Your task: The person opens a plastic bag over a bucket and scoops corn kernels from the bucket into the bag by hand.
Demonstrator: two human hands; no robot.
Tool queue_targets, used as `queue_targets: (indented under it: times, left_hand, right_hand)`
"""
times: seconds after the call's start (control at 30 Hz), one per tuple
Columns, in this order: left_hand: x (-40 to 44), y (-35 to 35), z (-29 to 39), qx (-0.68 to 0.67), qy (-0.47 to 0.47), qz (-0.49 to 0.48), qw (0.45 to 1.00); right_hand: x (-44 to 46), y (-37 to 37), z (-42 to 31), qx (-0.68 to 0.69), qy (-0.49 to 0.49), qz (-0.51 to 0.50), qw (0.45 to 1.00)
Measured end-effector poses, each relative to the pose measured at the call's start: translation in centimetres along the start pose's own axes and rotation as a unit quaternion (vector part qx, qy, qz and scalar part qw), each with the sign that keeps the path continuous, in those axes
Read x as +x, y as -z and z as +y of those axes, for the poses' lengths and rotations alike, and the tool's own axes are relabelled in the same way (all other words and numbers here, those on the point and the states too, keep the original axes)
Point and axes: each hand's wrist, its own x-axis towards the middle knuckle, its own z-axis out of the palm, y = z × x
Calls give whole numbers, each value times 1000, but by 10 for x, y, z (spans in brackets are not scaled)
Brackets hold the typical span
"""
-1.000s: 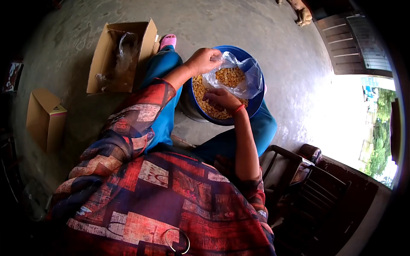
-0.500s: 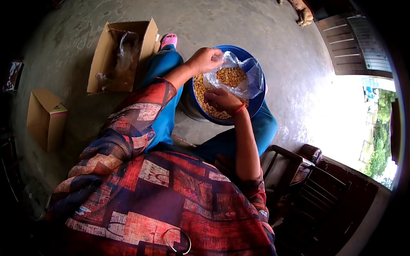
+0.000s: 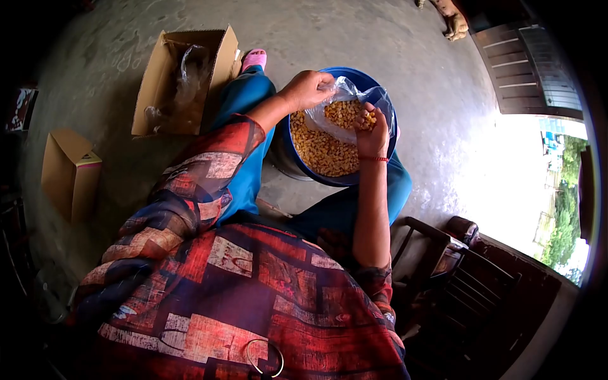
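Observation:
Between my knees stands a blue bucket (image 3: 382, 161) filled with small golden-brown pieces (image 3: 326, 155) of a kind I cannot make out. Its mouth also holds a clear plastic bag (image 3: 342, 133), open at the top, with more of these pieces inside. My left hand (image 3: 308, 90) pinches the bag's edge at the bucket's far left rim. Over the bag's right side is my right hand (image 3: 372, 132), palm up, its fingers curled round a handful of the pieces. A red string circles the right wrist.
An open cardboard box (image 3: 144, 95) with clear plastic bags (image 3: 188, 79) inside stands left of my leg. Farther left is a smaller carton (image 3: 66, 168). A wooden chair (image 3: 459, 278) is at the lower right. An animal (image 3: 453, 22) lies at the upper right.
My right hand has risen from the loose pieces at the bucket's front and moved right and away from me to the bag, turning palm up with a handful. My left hand keeps its pinch.

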Motion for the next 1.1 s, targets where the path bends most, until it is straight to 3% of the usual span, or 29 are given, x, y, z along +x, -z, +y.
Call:
queue_targets:
  times: [0.07,0.1,0.27,0.43,0.6,0.67,0.73,0.77,0.87,0.9,0.93,1.0,1.07,1.1]
  left_hand:
    - [-1,1,2,8,2,-2,1000]
    - [-1,0,2,9,2,-2,1000]
    - [0,-3,-7,-9,-6,8,1000]
    - [2,-4,-16,-6,-15,3,1000]
    - [2,-5,-18,2,-15,14,1000]
    - [1,-4,-18,19,-27,16,999]
    - [1,-2,-15,38,-26,12,999]
    - [1,-1,-14,56,-26,8,998]
    - [1,-5,-17,47,-47,31,997]
    - [1,-3,-14,54,-40,19,998]
    - [1,-5,-15,58,-41,23,997]
    - [2,-5,-15,76,-44,15,996]
    - [0,-6,-11,83,-43,6,996]
    - [0,-4,-9,95,-40,1,995]
  right_hand:
    - [1,0,5,-8,12,-21,1000]
    - [-4,-7,8,-149,116,-42,981]
    - [-17,-31,6,-279,135,-14,951]
    - [-42,-38,-15,-436,117,-93,887]
    - [-69,-36,-35,-389,90,-81,913]
    - [-83,-35,-44,-529,186,-133,817]
    - [-101,-28,-60,-643,295,-57,704]
    - [-110,-16,-72,-643,337,1,687]
    - [-144,14,-104,-531,400,187,724]
    - [-152,30,-111,-508,426,230,712]
    - [-156,57,-113,-502,435,266,698]
    - [-157,118,-104,-420,416,340,731]
    - [-170,89,-56,-335,271,362,827]
    - [-175,86,-39,-397,226,272,847]
